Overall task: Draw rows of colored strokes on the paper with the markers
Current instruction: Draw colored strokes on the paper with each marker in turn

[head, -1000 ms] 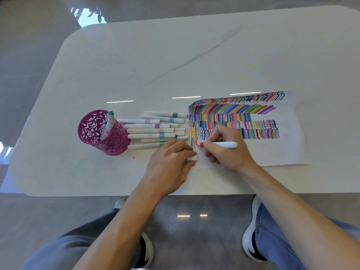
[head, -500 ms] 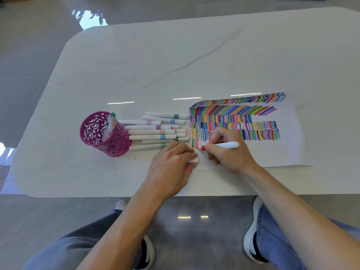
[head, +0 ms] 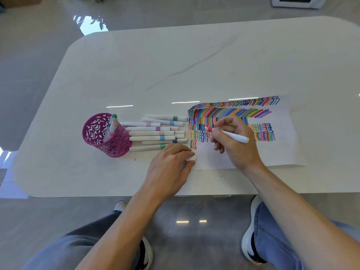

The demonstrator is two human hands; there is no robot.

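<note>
Head view. We log the right hand (head: 239,147) gripping a red marker (head: 228,134): thumb and forefinger pinch it near the tip and the white barrel runs back toward the right of frame. The tip sits over the wavy strokes at the left-centre of the paper (head: 282,151); we cannot tell whether it touches.

The left hand (head: 170,164) rests knuckles-up at the paper's lower left corner, its curled fingers pinching a white cap (head: 191,158).

Bare paper lies below the strokes, between the two hands and on toward the lower right. The sheet's near edge runs just inside the table (head: 175,65) edge. Left of the paper lies a row of capped markers (head: 153,133), with a pink cut-out cup (head: 106,139) holding more markers at its left end.

The white, faintly veined, round-cornered tabletop stretches wide toward the top of frame. Glossy grey floor (head: 29,55) surrounds it. Jeans and white shoes show at the bottom.
</note>
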